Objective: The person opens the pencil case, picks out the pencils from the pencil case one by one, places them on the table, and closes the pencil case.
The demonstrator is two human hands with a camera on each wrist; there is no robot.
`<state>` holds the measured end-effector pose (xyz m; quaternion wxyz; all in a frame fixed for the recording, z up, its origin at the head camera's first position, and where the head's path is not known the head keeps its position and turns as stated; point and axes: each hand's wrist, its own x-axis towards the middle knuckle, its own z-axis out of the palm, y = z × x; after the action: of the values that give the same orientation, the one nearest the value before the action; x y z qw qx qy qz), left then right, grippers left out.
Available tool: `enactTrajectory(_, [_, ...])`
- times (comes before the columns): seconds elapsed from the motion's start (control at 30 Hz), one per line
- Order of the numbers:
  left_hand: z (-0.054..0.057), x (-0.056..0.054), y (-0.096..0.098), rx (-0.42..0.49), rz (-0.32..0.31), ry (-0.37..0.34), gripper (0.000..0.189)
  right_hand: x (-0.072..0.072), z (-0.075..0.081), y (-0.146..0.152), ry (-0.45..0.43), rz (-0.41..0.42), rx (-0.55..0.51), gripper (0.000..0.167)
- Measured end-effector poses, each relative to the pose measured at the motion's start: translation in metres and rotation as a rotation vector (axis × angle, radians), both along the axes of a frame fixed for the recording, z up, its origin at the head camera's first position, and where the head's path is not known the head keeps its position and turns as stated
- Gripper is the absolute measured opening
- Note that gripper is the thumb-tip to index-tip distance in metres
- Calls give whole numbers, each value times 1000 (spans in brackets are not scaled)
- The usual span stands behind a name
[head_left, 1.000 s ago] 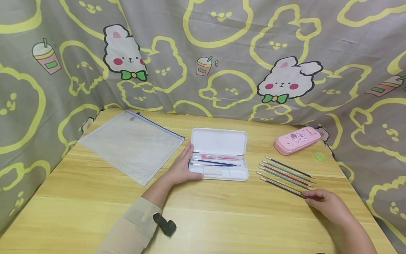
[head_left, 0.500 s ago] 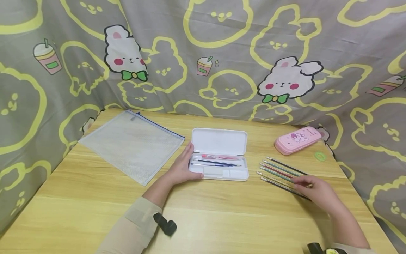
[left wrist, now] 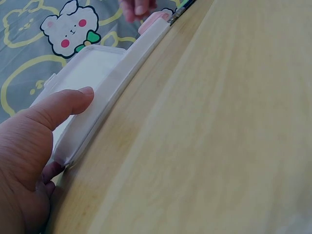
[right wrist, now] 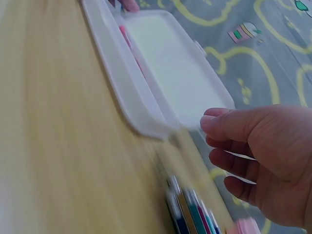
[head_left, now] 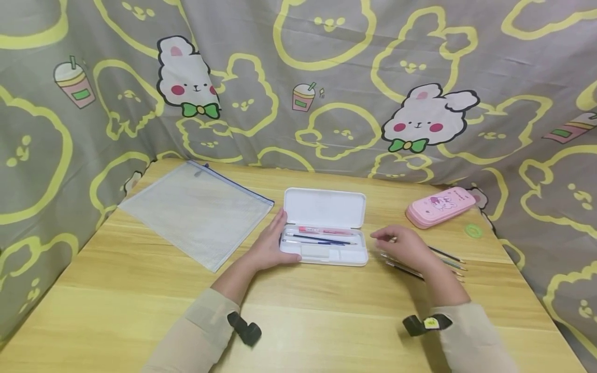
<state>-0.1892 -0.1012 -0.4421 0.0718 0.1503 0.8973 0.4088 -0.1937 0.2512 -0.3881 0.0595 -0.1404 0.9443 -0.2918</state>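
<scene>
An open white pencil case [head_left: 325, 207] lies on the table. My left hand [head_left: 269, 248] holds its left end, the thumb along the front wall [left wrist: 92, 114] and the other fingers at the side. Inside the case are a dark blue pencil [head_left: 322, 238], a pink item [head_left: 324, 230] and a white eraser [head_left: 314, 252]. My right hand [head_left: 404, 249] hovers right of the case, above the eraser ends of several pencils [head_left: 448, 254]. In the right wrist view its fingers [right wrist: 239, 163] are loosely bent, with nothing visible between them. The hand partly hides the pencils in the head view.
A mesh zip pouch [head_left: 200, 212] with a blue zip lies to the left. At the back right are a pink pencil case [head_left: 440, 207] and a green ring [head_left: 473, 230]. A patterned curtain [head_left: 261, 67] hangs behind the wooden table [head_left: 326, 321].
My right hand has moved left and away from me, from the near pencils' tips to beside the white case. My left hand keeps its hold on the case.
</scene>
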Motion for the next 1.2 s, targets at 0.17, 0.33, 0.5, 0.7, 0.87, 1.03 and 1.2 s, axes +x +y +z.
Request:
enactTrajectory(0.17, [1,-1,0,7,2,4,126,-15,-1,-25,-42,35,-16,22])
enactTrajectory(0.33, [1,0,-1,10,-1,2,126,-25,-3,-47,-90,66,3,21])
enactTrajectory(0.5, [-1,0,-1,10,1,-2,126,-26,-6,-61,-129,87,2,20])
enactTrajectory(0.7, [1,1,0,10,3,-1,126,-28,-9,-68,-152,90,55,18])
enactTrajectory(0.87, [2,2,0,13,3,4,126,-30,-8,-70,-149,112,106,17])
enactTrajectory(1.03, [2,2,0,6,-4,12,126,-32,-8,-71,-158,111,144,17])
enactTrajectory(1.2, [2,2,0,10,-10,15,125,-33,-8,-72,-149,109,168,18])
